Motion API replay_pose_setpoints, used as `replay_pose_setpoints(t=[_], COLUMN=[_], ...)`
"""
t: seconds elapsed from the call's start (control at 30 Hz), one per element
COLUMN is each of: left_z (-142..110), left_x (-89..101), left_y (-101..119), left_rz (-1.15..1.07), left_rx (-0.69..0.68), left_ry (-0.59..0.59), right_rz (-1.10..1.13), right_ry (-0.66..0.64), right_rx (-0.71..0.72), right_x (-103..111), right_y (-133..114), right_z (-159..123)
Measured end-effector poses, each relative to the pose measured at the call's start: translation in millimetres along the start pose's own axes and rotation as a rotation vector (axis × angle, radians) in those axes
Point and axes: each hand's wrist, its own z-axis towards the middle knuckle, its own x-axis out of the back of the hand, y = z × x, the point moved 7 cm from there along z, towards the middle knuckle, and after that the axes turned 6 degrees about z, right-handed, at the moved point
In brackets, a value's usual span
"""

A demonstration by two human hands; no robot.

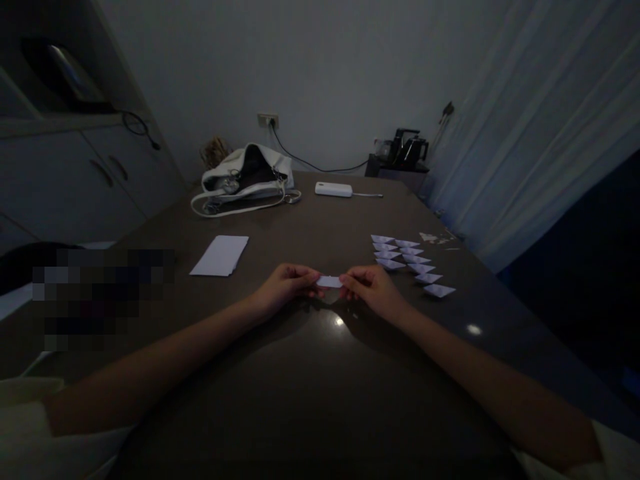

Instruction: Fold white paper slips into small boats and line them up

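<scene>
Between my two hands a small folded piece of white paper [329,282] is held by its two ends, just above the dark table. My left hand [287,288] pinches its left end, thumb on top. At the right end, my right hand [374,290] grips it the same way. The fingers beneath the paper are partly hidden. To the right stand two rows of several small folded paper shapes [425,269] with pointed ends. A stack of white paper sheets [220,256] lies flat to the left of my left hand.
A white handbag [247,180] sits toward the back left of the table [320,387]. Behind my hands lies a white power bank [333,190] with a short cable. Paper scraps [434,238] lie near the right edge. A black kettle [411,152] stands beyond the far end.
</scene>
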Motion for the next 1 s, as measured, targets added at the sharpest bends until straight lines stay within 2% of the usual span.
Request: replay_pose_setpoints(t=[0.1,0.23,0.4,0.53,0.67,1.0], left_z=[-0.4,-1.0,-3.1,-4.5,-6.1,-12.6], left_x=[0.0,0.2,-0.1,-0.9,-7.3,-14.0], left_y=[1.5,6.3,17.2,17.1,17.0,28.4], left_rz=[0.072,0.273,0.502,0.540,0.521,0.701], left_rx=[0.007,0.007,-0.101,-0.100,-0.110,-0.261], left_ry=[-0.001,0.000,0.026,0.034,-0.013,0.001], right_rz=[-0.113,-0.203,-0.186,-0.173,-0.227,-0.154], right_ry=[0.023,0.040,0.043,0.055,0.020,-0.025], right_rx=[0.039,0.066,0.076,0.080,0.121,0.163], right_x=[2.8,7.7,9.3,8.9,3.8,-7.2], right_y=[-5.0,-6.7,-5.9,-6.9,-12.0,-21.7], right_z=[-1.4,-3.1,-1.5,-1.4,-4.9,-10.3])
